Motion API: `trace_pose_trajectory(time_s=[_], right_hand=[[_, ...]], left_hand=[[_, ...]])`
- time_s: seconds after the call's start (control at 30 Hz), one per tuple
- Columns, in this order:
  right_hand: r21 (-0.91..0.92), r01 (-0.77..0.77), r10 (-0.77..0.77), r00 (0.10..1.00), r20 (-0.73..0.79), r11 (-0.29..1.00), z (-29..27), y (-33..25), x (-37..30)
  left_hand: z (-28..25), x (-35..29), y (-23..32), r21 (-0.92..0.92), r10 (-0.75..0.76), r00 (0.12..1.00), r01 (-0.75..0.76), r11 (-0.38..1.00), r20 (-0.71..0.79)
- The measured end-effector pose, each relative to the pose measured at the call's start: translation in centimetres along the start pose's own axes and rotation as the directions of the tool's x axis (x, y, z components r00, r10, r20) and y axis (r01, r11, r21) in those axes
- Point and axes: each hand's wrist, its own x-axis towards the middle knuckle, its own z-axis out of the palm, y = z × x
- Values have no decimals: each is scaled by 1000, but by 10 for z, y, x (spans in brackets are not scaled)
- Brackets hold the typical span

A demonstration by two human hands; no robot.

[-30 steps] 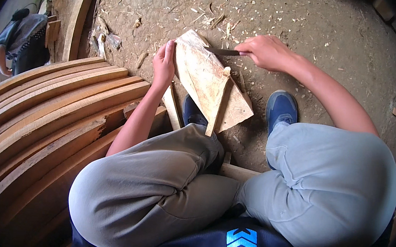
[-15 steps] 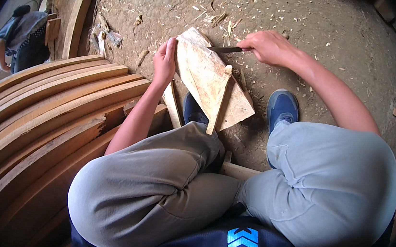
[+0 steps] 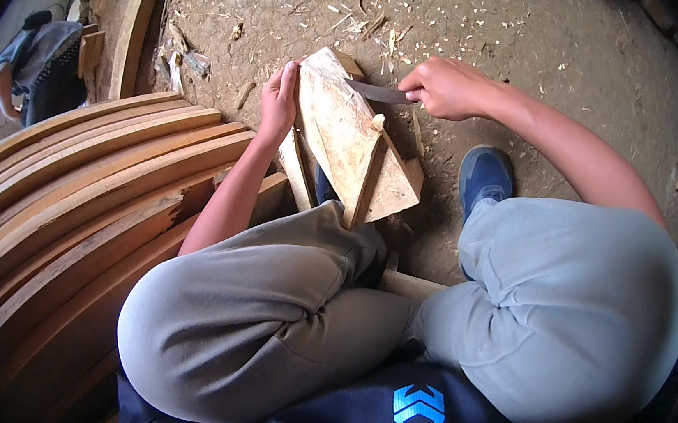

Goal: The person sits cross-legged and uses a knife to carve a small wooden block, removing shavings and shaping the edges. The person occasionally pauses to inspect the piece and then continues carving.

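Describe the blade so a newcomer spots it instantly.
Start with the large pale wooden block in the left hand. At its upper right edge is a blade, held by the right hand. Slim and dark, it stands apart from the pale block.

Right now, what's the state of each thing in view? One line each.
Left hand: at the wood block's left edge, fingers partly hidden
Right hand: closed on the knife's handle
Knife: blade bare, at the wood block's upper right edge
Wood block: slanted, rough-surfaced
Wood strip: lengthwise along the block; attachment unclear
Boards: lined up side by side
Ground: strewn with chips
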Motion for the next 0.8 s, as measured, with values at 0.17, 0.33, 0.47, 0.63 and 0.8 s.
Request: trace_pose_trajectory(time_s=[0.17,0.33,0.47,0.63,0.8], right_hand=[[-187,-39,33,999,-33,982,-8,-11,-5],[-174,115,-136,984,-116,978,-4,3,-7],[66,224,-213,967,-137,972,15,28,5],[-9,198,-197,969,-148,980,8,21,-1],[-121,108,-123,984,-127,987,4,12,-9]], left_hand=[[-5,4,-2,44,13,999,-15,999,30],[0,7,-7,-37,63,998,-62,997,19],[0,9,-11,-31,63,998,-62,998,19],[-3,9,-11,88,134,991,-136,987,28],[-2,12,-18,-9,84,996,-84,996,24]])
